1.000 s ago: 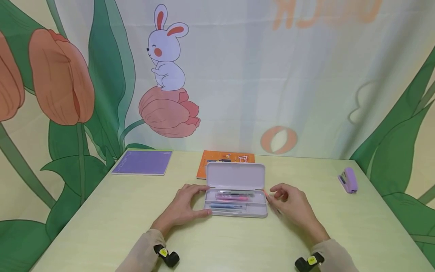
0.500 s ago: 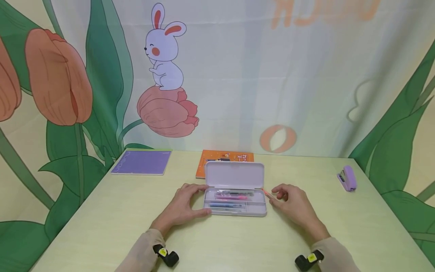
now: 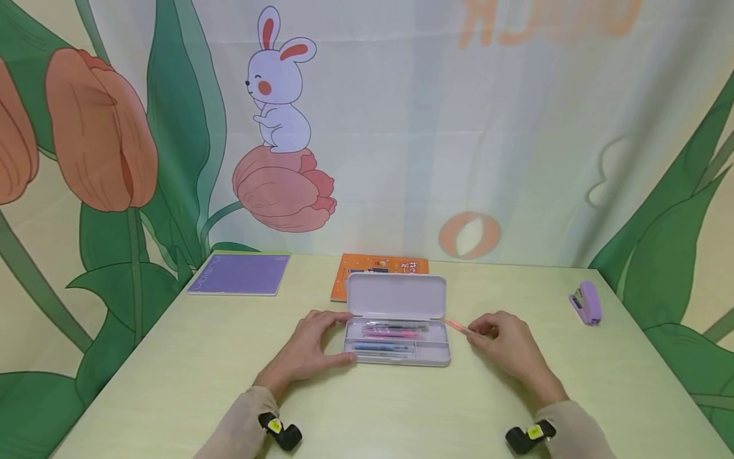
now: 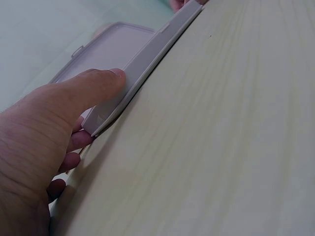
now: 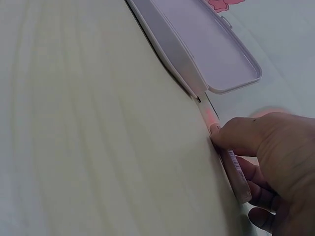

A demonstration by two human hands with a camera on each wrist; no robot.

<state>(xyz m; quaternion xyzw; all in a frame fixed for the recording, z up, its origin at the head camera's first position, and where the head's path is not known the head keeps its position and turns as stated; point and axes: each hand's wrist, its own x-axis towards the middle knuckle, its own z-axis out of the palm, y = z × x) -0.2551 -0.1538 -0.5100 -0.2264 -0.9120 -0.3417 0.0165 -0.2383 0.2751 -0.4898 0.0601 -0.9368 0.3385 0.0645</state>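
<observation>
A pale lilac pencil case stands with its lid raised, in the middle of the table. Its two long compartments hold several pens, pink, dark and blue. My left hand grips the case's left end, thumb on the front wall and fingers round the back corner. To the right of the case, my right hand pinches a slim orange-pink pen between thumb and fingers. The pen slants towards the case's back right corner. In the right wrist view its clear barrel runs under the hand.
An orange booklet lies behind the case, partly hidden by the lid. At the back left lies a purple notebook. A purple stapler stands near the table's right edge. A printed curtain hangs behind the table.
My right hand has shifted right, away from the case, with the orange-pink pen, so more of the pen shows. The left hand and the case have stayed in place.
</observation>
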